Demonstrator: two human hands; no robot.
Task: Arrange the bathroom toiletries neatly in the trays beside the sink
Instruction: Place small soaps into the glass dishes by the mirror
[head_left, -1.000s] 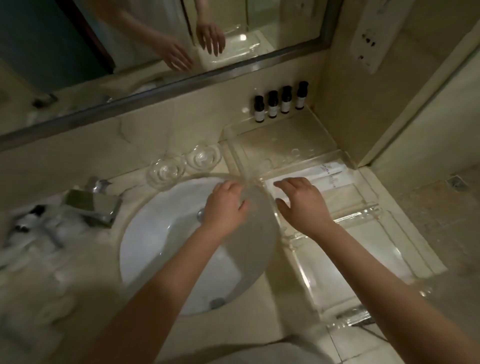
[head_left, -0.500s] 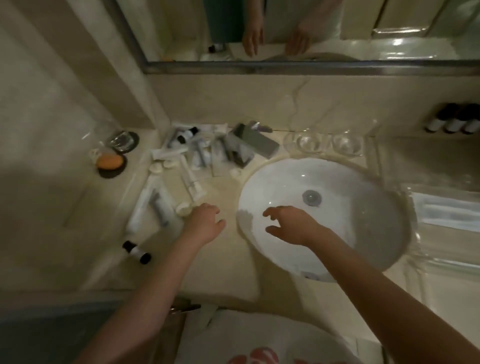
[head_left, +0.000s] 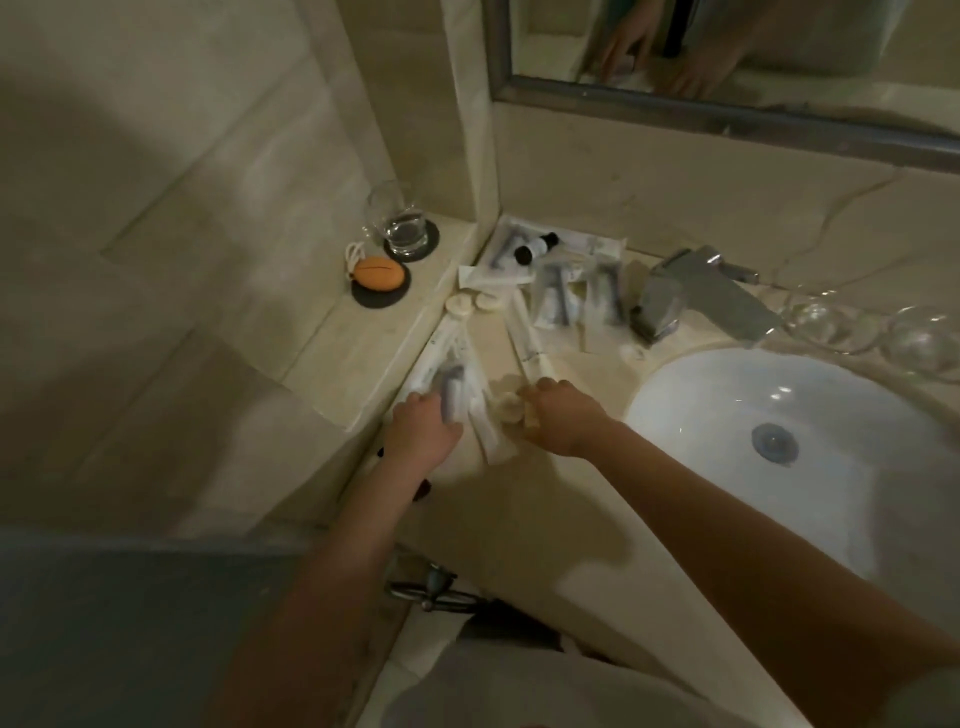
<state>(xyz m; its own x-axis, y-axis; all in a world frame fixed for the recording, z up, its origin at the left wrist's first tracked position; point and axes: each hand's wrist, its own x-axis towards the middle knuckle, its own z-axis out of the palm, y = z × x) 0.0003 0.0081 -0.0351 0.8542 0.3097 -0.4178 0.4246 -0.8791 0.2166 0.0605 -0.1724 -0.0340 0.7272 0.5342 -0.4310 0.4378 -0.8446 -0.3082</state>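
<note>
At the left end of the counter (head_left: 545, 499), both hands are down among scattered toiletries. The left hand (head_left: 423, 434) has its fingers curled round the near end of a dark-cored packet (head_left: 453, 387), whose long axis runs away from the person and leans slightly right. Just left of it, a long white packet (head_left: 434, 353) lies against the foot of the raised ledge (head_left: 358, 358), its length following that edge from near-left to far-right. The right hand (head_left: 563, 418) is knuckles up, fingers bent down onto some near cream rounds (head_left: 506, 405); motion blur hides whether it pinches 1 or only touches them. A second long packet (head_left: 527, 338) points from the right hand's fingertips towards the back wall, tilted a little left. Further back, 3 pale discs (head_left: 475, 306) sit close together near the ledge, and a heap of clear sachets (head_left: 563, 299) lies with most long sides running front to back. Behind the heap, a small bottle (head_left: 537, 247) lies on its side, dark cap towards the camera. The tap (head_left: 691, 301) stands right of the heap, above the white sink (head_left: 831, 467). On the ledge, a glass (head_left: 397, 221) and an orange oval thing (head_left: 376, 273) each sit on a dark coaster.
</note>
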